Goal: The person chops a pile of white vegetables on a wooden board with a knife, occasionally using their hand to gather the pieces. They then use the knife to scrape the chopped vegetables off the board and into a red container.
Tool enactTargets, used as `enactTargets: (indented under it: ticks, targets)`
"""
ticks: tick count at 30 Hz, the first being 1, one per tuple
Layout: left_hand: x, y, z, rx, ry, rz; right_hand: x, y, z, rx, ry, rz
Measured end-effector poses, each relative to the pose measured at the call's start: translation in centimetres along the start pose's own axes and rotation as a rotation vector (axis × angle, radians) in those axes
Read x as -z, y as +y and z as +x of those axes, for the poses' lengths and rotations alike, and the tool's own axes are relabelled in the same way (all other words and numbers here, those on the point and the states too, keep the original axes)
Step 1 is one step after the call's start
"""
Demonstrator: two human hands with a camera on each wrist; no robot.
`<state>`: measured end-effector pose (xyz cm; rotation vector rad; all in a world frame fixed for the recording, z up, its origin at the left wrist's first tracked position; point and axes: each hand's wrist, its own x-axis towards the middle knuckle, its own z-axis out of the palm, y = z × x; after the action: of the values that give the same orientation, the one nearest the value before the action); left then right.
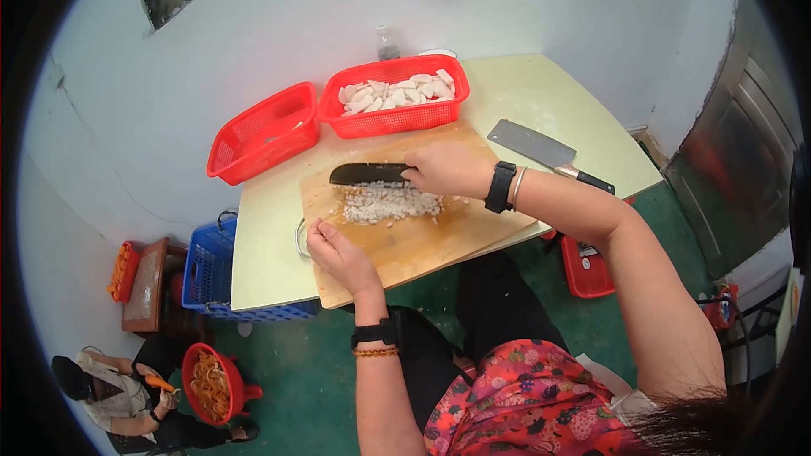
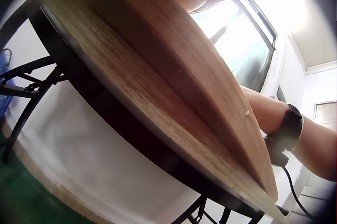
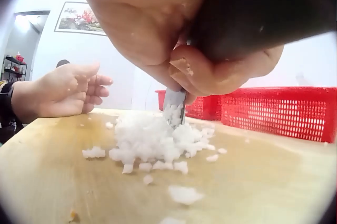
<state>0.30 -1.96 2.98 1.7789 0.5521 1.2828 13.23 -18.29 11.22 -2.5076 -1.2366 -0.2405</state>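
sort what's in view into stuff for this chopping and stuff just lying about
For the chopping:
knife in right hand
chopped white pieces
cutting board
probably the basket of white slices

Seemingly just lying about:
second cleaver
bottle
blue crate

2 knives (image 1: 367,174); 1 table (image 1: 266,245); 2 red baskets (image 1: 393,124) on it; 1 blue crate (image 1: 209,274); 1 clear bottle (image 1: 387,44).

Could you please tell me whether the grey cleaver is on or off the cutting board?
Off: the grey cleaver lies on the table beside the cutting board, while the right hand grips the black knife.
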Motion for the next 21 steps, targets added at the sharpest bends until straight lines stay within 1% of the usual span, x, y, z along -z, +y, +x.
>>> enactTargets:
  ticks: [3, 6, 9, 12, 15, 18, 21]
  targets:
    - [0.1, 0.0, -0.3, 0.000, -0.012, 0.011, 1.0, -0.2, -0.1, -0.057, 0.030, 0.000]
    - [-0.1, 0.4, -0.1, 0.012, -0.006, 0.009, 1.1, -0.6, -1.1, -0.046, -0.018, -0.056]
    - [-0.1, -0.1, 0.0, 0.012, -0.006, -0.009, 0.6, 0.5, -0.3, -0.026, 0.014, -0.004]
    - [0.0, 0.0, -0.2, -0.006, -0.008, 0.006, 1.4, 0.2, -0.5, -0.073, 0.053, -0.015]
    - [-0.1, 0.1, -0.1, -0.009, 0.000, 0.013, 0.6, 0.3, -1.1, -0.048, 0.014, -0.019]
    - [0.0, -0.3, 0.0, -0.014, 0.001, 0.006, 1.1, 0.6, -0.5, -0.063, -0.002, -0.052]
    - [0.0, -0.1, -0.2, -0.019, -0.001, 0.024, 1.5, 0.7, -0.3, -0.090, 0.039, -0.050]
